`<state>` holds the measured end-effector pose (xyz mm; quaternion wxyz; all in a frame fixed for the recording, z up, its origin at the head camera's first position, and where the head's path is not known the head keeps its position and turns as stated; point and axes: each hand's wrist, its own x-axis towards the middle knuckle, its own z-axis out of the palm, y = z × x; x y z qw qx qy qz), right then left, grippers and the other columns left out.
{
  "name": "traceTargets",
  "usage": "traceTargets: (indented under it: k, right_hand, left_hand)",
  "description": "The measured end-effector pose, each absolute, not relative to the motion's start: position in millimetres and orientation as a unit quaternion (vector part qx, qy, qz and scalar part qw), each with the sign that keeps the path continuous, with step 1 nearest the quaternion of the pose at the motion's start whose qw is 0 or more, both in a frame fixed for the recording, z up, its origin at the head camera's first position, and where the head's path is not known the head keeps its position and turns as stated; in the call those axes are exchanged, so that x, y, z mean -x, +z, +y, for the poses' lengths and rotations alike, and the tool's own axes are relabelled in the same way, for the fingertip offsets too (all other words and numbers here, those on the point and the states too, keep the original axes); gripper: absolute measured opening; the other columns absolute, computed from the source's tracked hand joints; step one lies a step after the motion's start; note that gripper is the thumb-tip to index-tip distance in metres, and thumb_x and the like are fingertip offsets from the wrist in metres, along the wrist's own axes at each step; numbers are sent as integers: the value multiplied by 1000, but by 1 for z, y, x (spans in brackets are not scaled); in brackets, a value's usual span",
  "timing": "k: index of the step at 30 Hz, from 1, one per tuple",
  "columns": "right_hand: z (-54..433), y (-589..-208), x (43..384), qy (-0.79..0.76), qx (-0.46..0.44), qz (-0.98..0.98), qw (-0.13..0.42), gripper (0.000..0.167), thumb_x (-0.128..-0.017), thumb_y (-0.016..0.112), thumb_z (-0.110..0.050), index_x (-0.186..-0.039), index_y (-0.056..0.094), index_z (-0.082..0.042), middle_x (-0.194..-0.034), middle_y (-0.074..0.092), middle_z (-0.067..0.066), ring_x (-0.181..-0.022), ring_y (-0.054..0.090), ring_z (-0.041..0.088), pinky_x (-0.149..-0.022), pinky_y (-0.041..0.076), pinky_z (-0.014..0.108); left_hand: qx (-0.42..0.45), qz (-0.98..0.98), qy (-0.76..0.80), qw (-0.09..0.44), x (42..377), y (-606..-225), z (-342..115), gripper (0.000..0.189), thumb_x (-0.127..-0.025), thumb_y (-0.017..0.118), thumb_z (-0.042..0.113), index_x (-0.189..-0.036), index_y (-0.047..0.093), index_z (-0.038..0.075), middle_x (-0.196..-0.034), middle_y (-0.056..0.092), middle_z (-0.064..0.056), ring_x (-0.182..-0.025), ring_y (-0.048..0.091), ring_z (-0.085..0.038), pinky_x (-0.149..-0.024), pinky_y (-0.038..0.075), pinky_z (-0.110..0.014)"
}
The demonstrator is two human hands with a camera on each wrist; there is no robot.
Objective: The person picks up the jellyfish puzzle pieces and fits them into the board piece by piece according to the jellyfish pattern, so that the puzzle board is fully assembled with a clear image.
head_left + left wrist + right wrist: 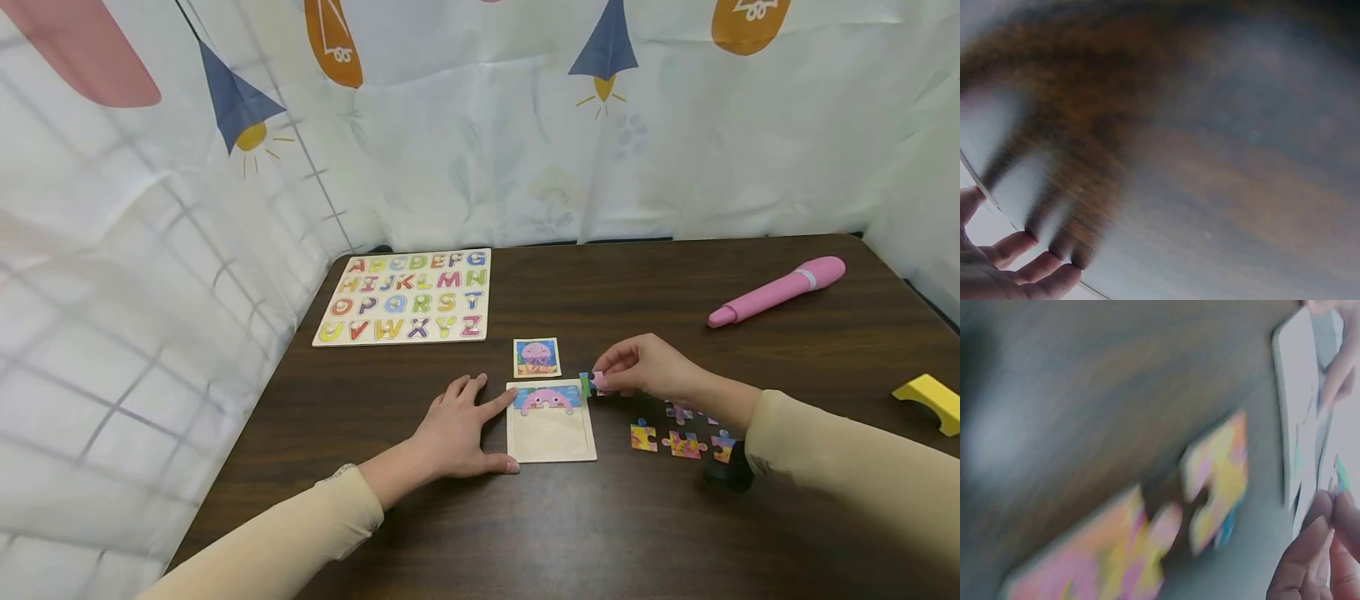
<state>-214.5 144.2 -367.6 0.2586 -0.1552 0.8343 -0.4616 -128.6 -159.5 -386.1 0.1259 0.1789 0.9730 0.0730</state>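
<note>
A wooden jigsaw board (552, 438) lies on the table, its upper part filled with pieces showing a pink face on blue and its lower part bare. My left hand (459, 432) is spread flat beside it, with index finger and thumb at the board's left edge. Between thumb and fingers, my right hand (651, 368) pinches a green-and-pink jigsaw piece (586, 384) at the board's upper right corner. In the right wrist view, the fingertips partly hide this piece. Just behind the board lies a small picture card (537, 357) with a pink jellyfish.
Several loose jigsaw pieces (684, 446) lie right of the board, some under my right forearm. An alphabet board (405, 298) is at the back left. A pink wand-like object (780, 292) lies at the back right, with a yellow arch block (932, 402) near the right edge.
</note>
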Motion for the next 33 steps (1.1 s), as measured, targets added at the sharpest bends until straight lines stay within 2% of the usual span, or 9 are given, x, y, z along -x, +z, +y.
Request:
traceTargets:
  k: [6,13,22,33]
  right_hand:
    - [115,-373,207,-513,109,787,326,27,-95,73,-12,-114,71,7,-88,78,7,-76,72,14,-72,61,29]
    - [82,-377,197,-541,80,756,360,21,-93,74,-4,-107,71,11,-77,76,6,-65,72,9,-63,59,23]
    - [61,-381,192,-528,74,766,359,14,-92,75,-4,-96,72,9,-71,76,8,-63,73,8,-59,58,21]
    - [50,-375,191,-465,87,818,329,12,-90,78,-7,-85,73,3,-68,75,9,-55,69,6,-57,58,22]
  left_hand:
    - [-176,974,67,129,129,-386,-159,96,-79,73,72,-159,37,34,-165,31,-19,-151,28,-42,-115,36,-62]
    - [-176,974,64,126,130,-387,-160,96,-79,72,74,-159,36,36,-165,31,-19,-152,28,-41,-115,36,-62]
    - [-181,974,55,125,131,-387,-160,98,-78,70,76,-160,34,36,-165,32,-19,-151,29,-40,-114,37,-61]
    - [-179,974,59,124,131,-386,-160,97,-78,72,74,-159,36,36,-164,32,-19,-152,29,-41,-115,37,-61]
